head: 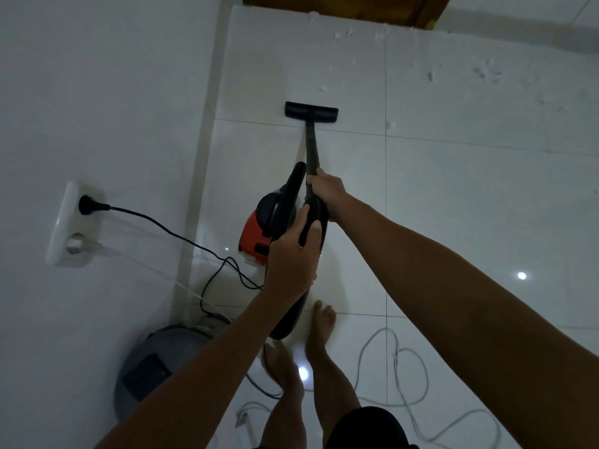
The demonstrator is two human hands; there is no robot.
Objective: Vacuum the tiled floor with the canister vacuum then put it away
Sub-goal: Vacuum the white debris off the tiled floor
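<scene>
Grey round appliance (155, 367) against the wall; white cable (405, 377) looped on tiles

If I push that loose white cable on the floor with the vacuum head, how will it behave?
The white cable lies in slack loops, so it is probably floppy and light. Pushed by the floor nozzle, it would likely slide and bunch on the glossy tiled floor, and might snag under the nozzle.

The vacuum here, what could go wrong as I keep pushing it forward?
1. The black power cord runs slack from the wall socket and loops on the floor by the orange canister; moving on could tug the plug loose.
2. A white cable coils on the tiles beside the bare feet, a likely trip hazard.
3. Both hands, left hand and right hand, hold the hose and wand, so neither is free for catching a stumble.
</scene>
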